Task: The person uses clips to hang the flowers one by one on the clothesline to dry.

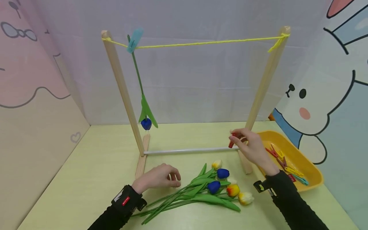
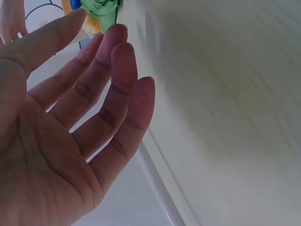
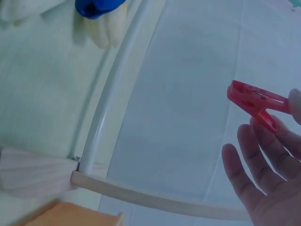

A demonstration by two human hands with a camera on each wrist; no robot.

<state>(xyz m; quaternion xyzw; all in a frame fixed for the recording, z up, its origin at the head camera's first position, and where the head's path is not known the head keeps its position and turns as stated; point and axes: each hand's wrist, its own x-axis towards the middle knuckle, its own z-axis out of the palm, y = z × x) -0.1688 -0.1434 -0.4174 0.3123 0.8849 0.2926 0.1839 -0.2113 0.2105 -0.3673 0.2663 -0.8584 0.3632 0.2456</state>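
My right hand pinches a red clothespin by its handles, between the yellow basin and the heap of flowers. Over the stems of the artificial tulips, my left hand hovers with relaxed fingers and nothing in them. The tulips lie in a bunch, with blue, white-yellow and orange heads toward the right. One blue tulip hangs head down from the yellow string, its stem clipped by a light blue clothespin near the left post.
A wooden frame stands behind the hands, with a left post, a right post and a white crossbar low down. At the right, a yellow basin holds several coloured clothespins. A white cloth backs the table.
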